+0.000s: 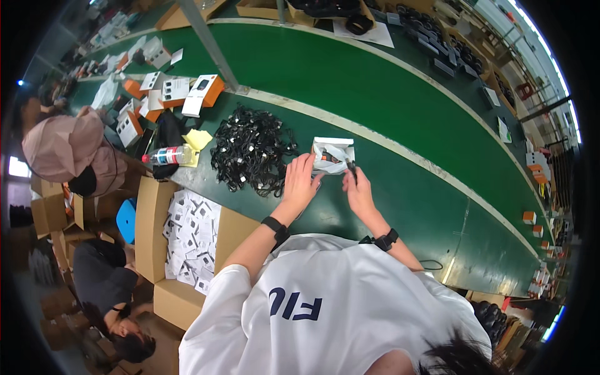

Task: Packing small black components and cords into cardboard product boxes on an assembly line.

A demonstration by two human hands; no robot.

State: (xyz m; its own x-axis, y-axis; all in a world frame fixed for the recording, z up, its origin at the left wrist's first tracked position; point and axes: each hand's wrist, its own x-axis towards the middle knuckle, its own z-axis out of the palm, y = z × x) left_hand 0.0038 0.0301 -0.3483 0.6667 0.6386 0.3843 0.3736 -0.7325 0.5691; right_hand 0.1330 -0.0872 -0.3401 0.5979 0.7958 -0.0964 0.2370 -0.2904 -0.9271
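On the green work surface in front of me stands a small open white box (342, 142), its lid flap raised at the far side. A crumpled white plastic bag (325, 164) lies inside, with something dark and orange showing in it. My left hand (300, 181) grips the box at its left side, the thumb by the near corner. My right hand (358, 190) is closed at the box's right edge on a thin black item (352, 169), too small to identify. Left of the box lies a large heap of black cables (250, 150) with light-coloured connectors.
A carton (153, 231) of printed leaflets (190, 237) stands at my left. Beyond the cables are a plastic bottle (172, 155), yellow paper (197, 140) and white-and-orange boxes (203, 94). A metal post (209, 44) rises from the line. Two people (75, 150) are at the left.
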